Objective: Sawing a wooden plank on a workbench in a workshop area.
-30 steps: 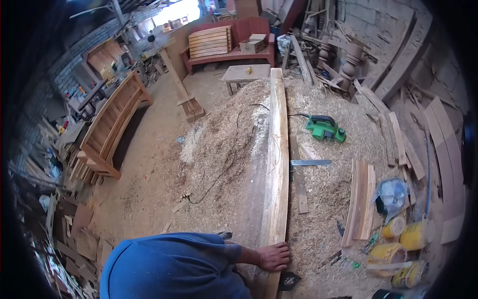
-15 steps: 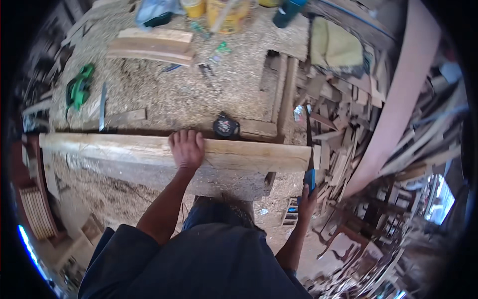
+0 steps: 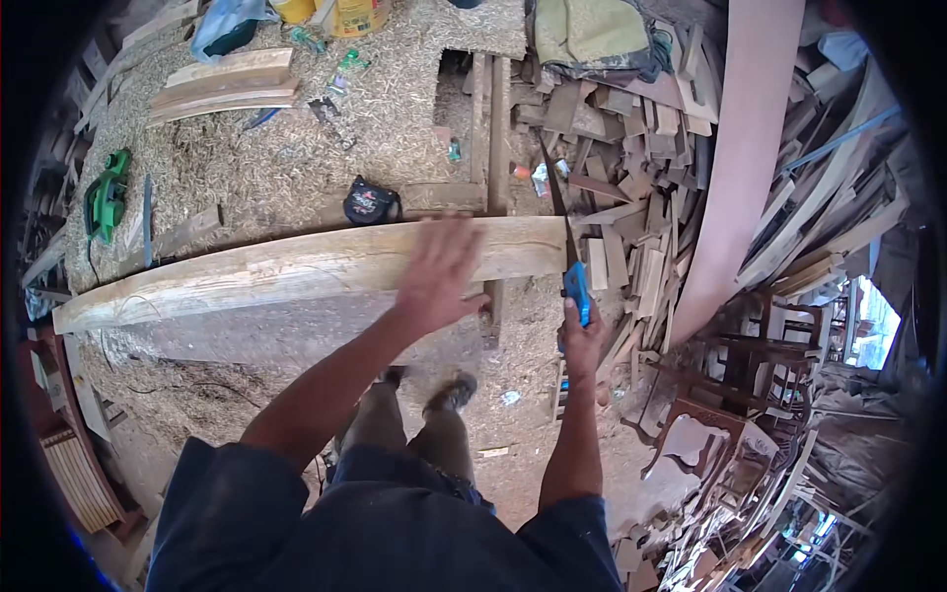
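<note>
A long pale wooden board (image 3: 286,264) lies across the near edge of the workbench, its right end reaching past the bench. My left hand (image 3: 439,281) is over the board right of its middle, fingers outstretched and slightly blurred; whether the palm presses on it I cannot tell. In my right hand (image 3: 582,340) is a handsaw (image 3: 575,281), gripped by its blue handle. Its dark blade points away from me, right beside the board's right end. Just behind the board sits a black tape measure (image 3: 371,202).
Shavings cover the workbench (image 3: 247,168), which has a rectangular gap at its right. On it are a green power tool (image 3: 106,197), a metal strip (image 3: 148,219) and stacked wood pieces (image 3: 225,87). Offcuts (image 3: 617,207) pile up at the right, near a wooden chair (image 3: 691,434).
My left hand has shifted right along the board, from a flat rest to a blurred, spread pose. The view has turned and moved right. The saw stays in my right hand at the board's end.
</note>
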Tool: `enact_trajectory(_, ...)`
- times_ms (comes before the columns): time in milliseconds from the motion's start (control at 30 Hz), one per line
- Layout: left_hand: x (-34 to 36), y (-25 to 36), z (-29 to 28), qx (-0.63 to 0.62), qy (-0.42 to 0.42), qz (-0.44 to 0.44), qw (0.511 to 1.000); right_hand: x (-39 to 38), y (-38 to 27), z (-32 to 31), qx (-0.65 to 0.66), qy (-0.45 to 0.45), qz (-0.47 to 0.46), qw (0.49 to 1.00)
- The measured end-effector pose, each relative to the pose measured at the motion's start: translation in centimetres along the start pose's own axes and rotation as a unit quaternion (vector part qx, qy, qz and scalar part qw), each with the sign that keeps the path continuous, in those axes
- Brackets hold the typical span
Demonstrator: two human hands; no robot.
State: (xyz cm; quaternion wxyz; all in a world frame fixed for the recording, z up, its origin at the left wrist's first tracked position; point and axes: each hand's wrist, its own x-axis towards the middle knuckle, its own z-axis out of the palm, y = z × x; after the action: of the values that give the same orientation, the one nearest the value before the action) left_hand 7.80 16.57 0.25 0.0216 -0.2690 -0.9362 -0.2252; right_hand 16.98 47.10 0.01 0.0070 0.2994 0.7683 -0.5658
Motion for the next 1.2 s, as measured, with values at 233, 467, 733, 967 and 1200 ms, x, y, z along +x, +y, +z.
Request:
enact_trajectory(233, 8.5, 5.4, 3.0, 0.07, -0.087, -0.064, 0.992, -0.6, -1.0, -1.8, 0.012, -0.071, -0.07, 0.995)
enact_trajectory(467, 7.9, 6.0, 4.1, 0.12, -0.055, -0.068, 0.989, 0.7, 5.5, -0.3, 0.097, -0.052, -0.266, 0.958)
enact_trajectory(733, 7.2, 6.2, 5.8, 0.19, -0.024, -0.06, 0.98, 0.3, 3.5, -1.7, 0.068, -0.085, -0.197, 0.974)
enact_trajectory(967, 7.6, 5.7, 5.9, 0.175, -0.022, -0.045, 0.983, 1.2, 5.3, -1.2, 0.086, -0.079, -0.277, 0.954)
enact_trajectory(1200, 7.5, 6.1, 5.4, 0.186, -0.002, -0.055, 0.981, -4.2, 2.6, -5.9, 0.052, -0.085, -0.185, 0.978)
